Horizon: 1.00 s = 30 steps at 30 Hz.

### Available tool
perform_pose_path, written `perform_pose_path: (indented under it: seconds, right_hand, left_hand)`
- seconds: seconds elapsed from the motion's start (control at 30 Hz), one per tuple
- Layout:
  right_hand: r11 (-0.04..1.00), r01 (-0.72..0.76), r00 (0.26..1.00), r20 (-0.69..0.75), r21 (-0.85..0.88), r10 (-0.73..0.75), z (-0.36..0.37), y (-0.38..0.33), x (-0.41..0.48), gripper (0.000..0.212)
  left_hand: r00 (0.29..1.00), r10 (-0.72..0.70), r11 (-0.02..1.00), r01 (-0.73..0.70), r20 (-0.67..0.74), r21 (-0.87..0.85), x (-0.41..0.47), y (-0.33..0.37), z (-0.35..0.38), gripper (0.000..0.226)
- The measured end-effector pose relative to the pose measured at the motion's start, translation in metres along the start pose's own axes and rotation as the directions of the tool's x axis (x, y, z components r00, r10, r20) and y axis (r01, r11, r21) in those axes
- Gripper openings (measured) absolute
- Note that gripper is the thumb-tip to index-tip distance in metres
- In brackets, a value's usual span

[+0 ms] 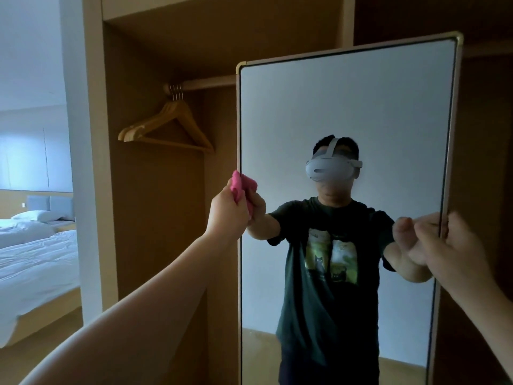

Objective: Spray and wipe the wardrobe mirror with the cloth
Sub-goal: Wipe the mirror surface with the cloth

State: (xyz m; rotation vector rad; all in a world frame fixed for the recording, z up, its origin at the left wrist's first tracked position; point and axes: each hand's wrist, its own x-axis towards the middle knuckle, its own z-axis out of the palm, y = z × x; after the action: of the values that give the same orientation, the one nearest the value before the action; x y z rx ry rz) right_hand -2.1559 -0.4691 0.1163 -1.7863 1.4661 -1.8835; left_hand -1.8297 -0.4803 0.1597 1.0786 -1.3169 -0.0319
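**Q:** Head view. Where is the work, and how are the hands set?

**A:** The mirror [347, 107], a tall panel with a thin pale frame, stands upright before the open wardrobe [158, 218]. The left hand [227, 209] clenches the pink cloth [240, 187], bunched, against the glass at the mirror's left edge. The right hand [455, 248] is at the right edge, fingers curled. It is blurred, so whether it grips the frame cannot be told.

**Q:** What could go wrong?

**A:** Pressure at one edge may swing or shift the panel if the right hand is not bracing it. The wad may slip off the glass onto the frame. No spray bottle is in view, and a dry, bunched cloth would probably smear more than it cleans.

**Q:** How does the glass look?

**A:** Flat and evenly grey, reflecting the person. No droplets or streaks can be made out in this dim light.
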Motion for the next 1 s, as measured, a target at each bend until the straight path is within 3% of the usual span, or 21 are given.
perform_pose_path:
  seconds: [0.3,0.53,1.0]
  right_hand:
    - [0.982,-0.044,0.999,0.039,0.182,0.038,0.002,0.013,-0.019,0.013]
    - [0.997,-0.022,0.997,0.079,0.068,0.017,0.004,0.041,-0.023,0.018]
    - [0.994,-0.043,0.994,0.103,0.098,0.033,0.01,0.062,-0.033,0.029]
  left_hand:
    - [0.998,-0.02,0.999,0.018,0.055,0.03,-0.019,-0.01,0.001,0.033]
    - [0.997,-0.049,0.998,0.046,0.064,0.039,-0.032,-0.022,0.002,0.033]
    - [0.997,-0.056,0.998,0.056,0.06,0.013,-0.06,-0.043,0.01,0.035]
